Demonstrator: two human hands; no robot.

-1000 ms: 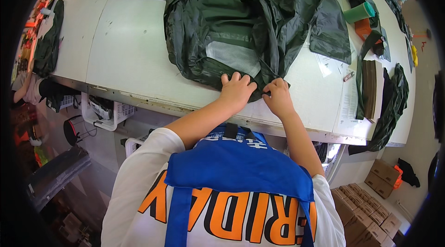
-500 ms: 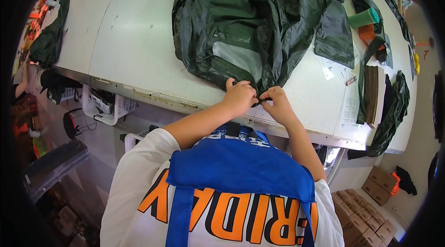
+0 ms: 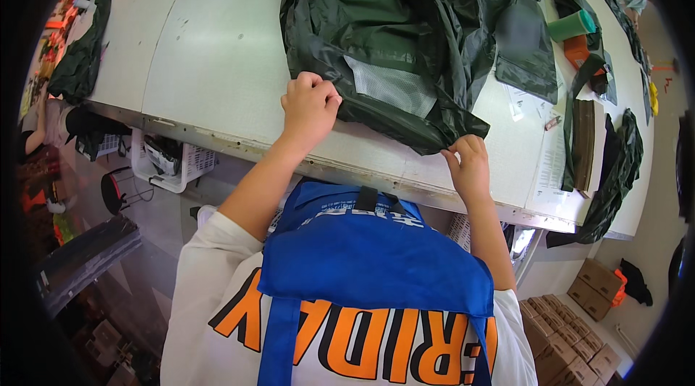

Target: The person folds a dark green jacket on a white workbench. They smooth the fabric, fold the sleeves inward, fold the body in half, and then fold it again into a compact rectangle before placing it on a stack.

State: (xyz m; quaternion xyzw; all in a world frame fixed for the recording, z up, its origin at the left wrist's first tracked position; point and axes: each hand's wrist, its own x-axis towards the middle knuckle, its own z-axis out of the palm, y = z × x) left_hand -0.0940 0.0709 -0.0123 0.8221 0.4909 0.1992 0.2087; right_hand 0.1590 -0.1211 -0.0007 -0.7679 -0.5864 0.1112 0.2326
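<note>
I have the right hand [image 3: 470,161] with thumb and forefinger pinched nearly together on the garment [image 3: 376,35] at its near lower edge [image 3: 394,129]. The left hand [image 3: 310,111] is curled with its fingers bunched at the garment's left side; I can't tell from my feed how much cloth, if any, is inside them. Between the two, that edge runs left to right, slanting toward the body at its right end, so the right hand is nearer the garment's closest corner and the left sits farther up. Just beyond the edge I see the pale mesh [image 3: 391,87], then the dark green bulk, lying away from both hands on the white table [image 3: 217,45], with a green roll [image 3: 572,25] off to the right.
</note>
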